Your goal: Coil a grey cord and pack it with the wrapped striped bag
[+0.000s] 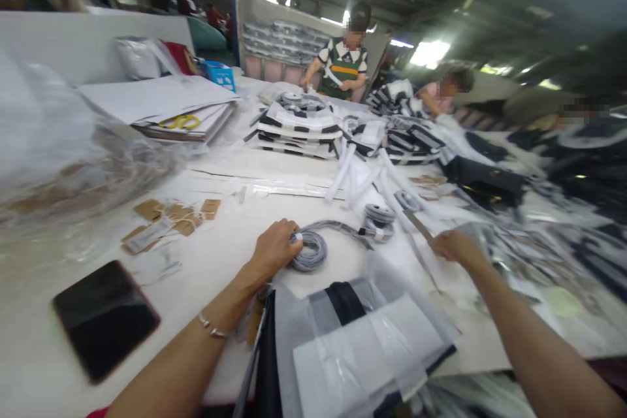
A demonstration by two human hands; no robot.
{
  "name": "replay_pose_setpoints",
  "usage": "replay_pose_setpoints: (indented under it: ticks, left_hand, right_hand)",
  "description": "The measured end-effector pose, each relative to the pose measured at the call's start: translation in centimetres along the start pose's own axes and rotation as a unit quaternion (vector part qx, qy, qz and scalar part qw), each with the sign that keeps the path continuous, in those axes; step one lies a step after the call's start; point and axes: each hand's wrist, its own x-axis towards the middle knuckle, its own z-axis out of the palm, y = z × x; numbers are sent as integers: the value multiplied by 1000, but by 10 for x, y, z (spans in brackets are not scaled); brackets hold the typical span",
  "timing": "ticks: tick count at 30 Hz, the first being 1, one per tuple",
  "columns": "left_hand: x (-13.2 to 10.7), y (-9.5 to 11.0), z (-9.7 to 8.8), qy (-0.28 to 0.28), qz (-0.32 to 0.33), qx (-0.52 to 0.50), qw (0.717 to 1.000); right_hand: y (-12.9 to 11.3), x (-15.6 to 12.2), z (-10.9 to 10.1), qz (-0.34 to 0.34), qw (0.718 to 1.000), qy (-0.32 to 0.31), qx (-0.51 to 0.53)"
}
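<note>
Nearby, left hand [274, 249] grips a grey ribbon coil [308, 251]; right hand [453, 245] pinches clear film [477, 235] beside a phone [105, 317].

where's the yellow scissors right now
In the head view, the yellow scissors lie at the far left of the table, on a stack of white sheets, near the blue box.

No legible text anywhere, perhaps owing to blur.
</note>
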Motion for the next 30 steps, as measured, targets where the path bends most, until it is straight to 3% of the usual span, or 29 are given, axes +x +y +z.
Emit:
replay_pose_setpoints:
  ticks: [2,5,7,9,11,15,17,19,22,25,27,30]
  left_hand:
    - [4,-3,-2,-5,4,-22,1000]
    - [8,-6,-6,61,23,-92,994]
    - [7,-5,-11,103,41,-168,980]
    - [2,-2,-17,77,56,-280,955]
    - [-3,2,-21,0,60,-420,906]
    - [-9,5,-23,-107,63,-633,764]
    - [-10,5,-24,-113,41,-678,725]
    - [-10,4,-25,-92,15,-697,711]
    - [-8,3,-26,-42,3,-694,718]
    - [-7,5,-26,-9,10,-634,773]
    - [-9,8,-25,3,26,-576,817]
    - [-12,10,-22,11,59,-510,858]
  right_hand:
    - [7,-11,-17,19,998,-19,48]
    - [-10,-34,-32,-18,984,-36,176]
    - [-42,-56,-34,-80,944,-90,308]
    - [-85,-81,-32,-127,886,-184,406]
    - [-128,-105,-27,-145,837,-289,442]
    - [-191,-136,-6,-153,757,-448,450]
    - [-209,-140,8,-158,731,-495,442]
    - [-221,-140,17,-169,723,-515,428]
    - [-231,-133,18,-217,765,-455,402]
    - [-242,-128,5,-274,825,-296,397]
    - [-252,-128,-3,-302,840,-220,394]
    - [-265,-130,-7,-344,841,-198,368]
